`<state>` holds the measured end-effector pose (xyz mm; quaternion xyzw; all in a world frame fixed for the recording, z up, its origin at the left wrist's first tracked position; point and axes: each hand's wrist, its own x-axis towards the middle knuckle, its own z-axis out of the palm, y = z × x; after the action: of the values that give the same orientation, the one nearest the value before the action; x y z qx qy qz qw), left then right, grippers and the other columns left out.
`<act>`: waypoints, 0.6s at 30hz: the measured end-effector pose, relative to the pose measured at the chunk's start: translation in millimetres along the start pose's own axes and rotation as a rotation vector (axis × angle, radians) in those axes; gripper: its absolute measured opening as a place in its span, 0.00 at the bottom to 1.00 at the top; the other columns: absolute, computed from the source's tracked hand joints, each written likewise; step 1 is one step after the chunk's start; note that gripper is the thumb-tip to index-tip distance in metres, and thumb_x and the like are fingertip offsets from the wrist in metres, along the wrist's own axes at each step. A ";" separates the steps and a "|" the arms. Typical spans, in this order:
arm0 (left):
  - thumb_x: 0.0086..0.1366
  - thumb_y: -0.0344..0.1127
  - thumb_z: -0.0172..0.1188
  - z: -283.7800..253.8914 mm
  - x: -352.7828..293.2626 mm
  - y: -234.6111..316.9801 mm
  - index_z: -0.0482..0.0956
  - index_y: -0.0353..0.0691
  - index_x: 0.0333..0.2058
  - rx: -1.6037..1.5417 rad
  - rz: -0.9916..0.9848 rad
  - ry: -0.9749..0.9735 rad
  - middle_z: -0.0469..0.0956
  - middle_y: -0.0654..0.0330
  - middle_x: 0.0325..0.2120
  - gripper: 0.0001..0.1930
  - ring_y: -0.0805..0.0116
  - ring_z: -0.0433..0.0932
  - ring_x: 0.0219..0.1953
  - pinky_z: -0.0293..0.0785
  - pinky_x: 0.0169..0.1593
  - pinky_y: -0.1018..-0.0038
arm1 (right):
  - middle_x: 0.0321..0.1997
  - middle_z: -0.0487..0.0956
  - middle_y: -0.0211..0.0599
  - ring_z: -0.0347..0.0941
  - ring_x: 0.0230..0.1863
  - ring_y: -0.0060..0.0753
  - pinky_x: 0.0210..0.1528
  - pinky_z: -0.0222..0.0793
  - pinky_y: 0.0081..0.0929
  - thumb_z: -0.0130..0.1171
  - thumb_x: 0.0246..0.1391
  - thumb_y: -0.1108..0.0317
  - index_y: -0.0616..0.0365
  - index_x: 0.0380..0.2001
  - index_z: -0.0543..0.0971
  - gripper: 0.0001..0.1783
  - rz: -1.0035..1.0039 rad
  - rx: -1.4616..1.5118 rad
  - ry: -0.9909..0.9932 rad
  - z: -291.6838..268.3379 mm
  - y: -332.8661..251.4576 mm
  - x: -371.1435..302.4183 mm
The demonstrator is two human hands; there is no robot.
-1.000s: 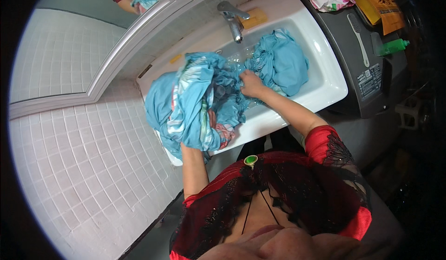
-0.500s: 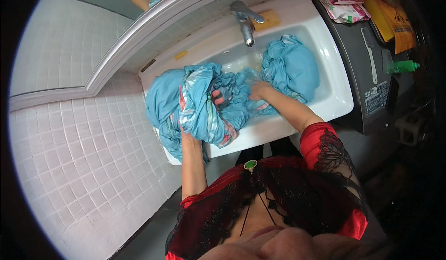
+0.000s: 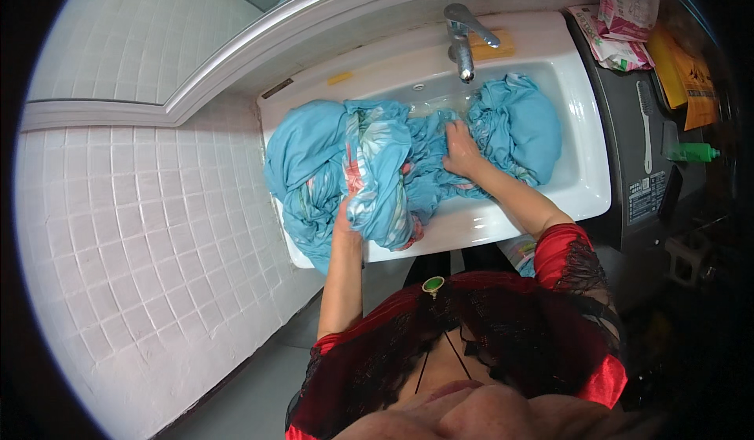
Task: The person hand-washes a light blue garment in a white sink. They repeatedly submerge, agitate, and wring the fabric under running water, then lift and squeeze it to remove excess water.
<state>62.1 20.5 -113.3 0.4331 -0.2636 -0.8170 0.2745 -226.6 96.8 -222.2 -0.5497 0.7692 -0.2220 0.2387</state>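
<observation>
A large wet blue cloth (image 3: pixel 428 149) with white, green and pink print lies bunched across the white sink (image 3: pixel 585 141). Its left part heaps over the rim and hangs down the front; a rounded bulge fills the right of the basin. My left hand (image 3: pixel 343 218) is under a fold at the left, gripping it, with most of its fingers hidden and only tips showing. Around the middle stretch of cloth, below the tap (image 3: pixel 463 43), my right hand (image 3: pixel 463 151) has its fingers curled. Shallow water shows behind the cloth.
On the sink's back ledge are a yellow sponge-like block (image 3: pixel 492 45) and a small yellow bar (image 3: pixel 340 78). A dark appliance top (image 3: pixel 620 118) at the right bears a white brush (image 3: pixel 646 126), a green bottle (image 3: pixel 695 152) and packets (image 3: pixel 628 16). White tiled wall (image 3: pixel 149 228) stands left.
The view has shifted, so the sink sits farther right in the picture. My right hand has moved slightly left along the cloth, relative to the tap. The left hand's fingers are more covered by fabric.
</observation>
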 end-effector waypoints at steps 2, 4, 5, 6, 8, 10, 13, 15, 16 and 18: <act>0.61 0.35 0.56 5.2 -6.8 4.0 0.76 0.31 0.46 -0.012 -0.040 -0.023 0.79 0.57 0.37 0.17 0.68 0.79 0.37 0.74 0.39 0.75 | 0.54 0.68 0.57 0.61 0.58 0.57 0.54 0.66 0.43 0.63 0.33 0.67 0.60 0.58 0.63 0.42 -0.043 0.006 -0.006 4.1 3.1 15.3; 0.61 0.34 0.56 15.3 -10.6 14.4 0.75 0.32 0.48 0.050 -0.027 -0.065 0.79 0.58 0.38 0.18 0.68 0.79 0.37 0.73 0.39 0.76 | 0.51 0.74 0.54 0.69 0.53 0.54 0.53 0.68 0.42 0.61 0.35 0.63 0.58 0.59 0.66 0.41 -0.039 -0.045 -0.144 4.9 6.5 25.1; 0.60 0.34 0.56 20.8 -10.8 21.4 0.74 0.32 0.49 0.117 0.004 -0.098 0.79 0.59 0.38 0.19 0.68 0.78 0.37 0.73 0.39 0.76 | 0.50 0.75 0.53 0.71 0.52 0.53 0.53 0.68 0.42 0.60 0.36 0.60 0.58 0.57 0.68 0.39 0.022 -0.050 -0.291 5.0 7.4 29.3; 0.60 0.34 0.56 27.0 -10.4 26.5 0.74 0.33 0.49 0.156 0.031 -0.109 0.79 0.59 0.38 0.19 0.68 0.78 0.37 0.73 0.39 0.76 | 0.49 0.77 0.52 0.73 0.50 0.52 0.52 0.69 0.42 0.60 0.37 0.58 0.58 0.56 0.71 0.37 0.067 -0.032 -0.404 4.4 8.6 27.8; 0.59 0.33 0.56 37.8 -8.4 36.5 0.73 0.33 0.50 0.186 0.065 -0.122 0.79 0.59 0.38 0.20 0.69 0.79 0.36 0.73 0.39 0.76 | 0.47 0.78 0.51 0.75 0.48 0.51 0.51 0.70 0.42 0.57 0.40 0.54 0.57 0.50 0.77 0.31 0.098 -0.172 -0.581 4.1 7.9 25.3; 0.58 0.32 0.57 45.1 -6.5 44.4 0.73 0.34 0.50 0.173 0.122 -0.167 0.79 0.60 0.38 0.20 0.69 0.78 0.36 0.73 0.39 0.76 | 0.47 0.79 0.50 0.76 0.47 0.50 0.51 0.71 0.41 0.54 0.42 0.51 0.56 0.45 0.81 0.28 0.111 -0.232 -0.669 4.0 4.9 20.1; 0.57 0.32 0.58 51.6 -3.9 52.5 0.75 0.35 0.48 0.260 0.085 -0.120 0.79 0.60 0.37 0.19 0.71 0.78 0.34 0.72 0.38 0.77 | 0.46 0.79 0.51 0.76 0.48 0.49 0.51 0.71 0.41 0.52 0.44 0.50 0.57 0.40 0.83 0.26 0.092 -0.233 -0.704 4.0 -3.6 12.5; 0.57 0.33 0.58 57.0 1.4 50.6 0.75 0.35 0.47 0.296 0.137 -0.104 0.79 0.61 0.36 0.18 0.71 0.77 0.34 0.72 0.38 0.77 | 0.46 0.80 0.51 0.76 0.48 0.49 0.51 0.71 0.42 0.52 0.45 0.49 0.58 0.40 0.83 0.27 0.082 -0.229 -0.687 3.7 -9.4 7.9; 0.57 0.34 0.58 59.8 5.6 48.6 0.76 0.35 0.47 0.304 0.110 -0.126 0.79 0.62 0.36 0.18 0.71 0.77 0.34 0.72 0.38 0.77 | 0.47 0.79 0.51 0.75 0.50 0.49 0.51 0.70 0.42 0.54 0.44 0.51 0.58 0.42 0.82 0.27 0.107 -0.256 -0.692 3.9 -11.4 5.6; 0.57 0.34 0.58 63.7 13.6 44.9 0.74 0.34 0.49 0.297 0.034 -0.142 0.78 0.62 0.39 0.20 0.71 0.77 0.37 0.71 0.40 0.77 | 0.50 0.77 0.51 0.73 0.53 0.49 0.52 0.70 0.42 0.57 0.42 0.54 0.59 0.46 0.79 0.28 0.174 -0.293 -0.628 4.6 -14.0 -1.0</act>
<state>11.3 -8.3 -60.0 0.4058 -0.4076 -0.7928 0.2018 -213.1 93.2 -217.2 -0.5518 0.7260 0.0913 0.4002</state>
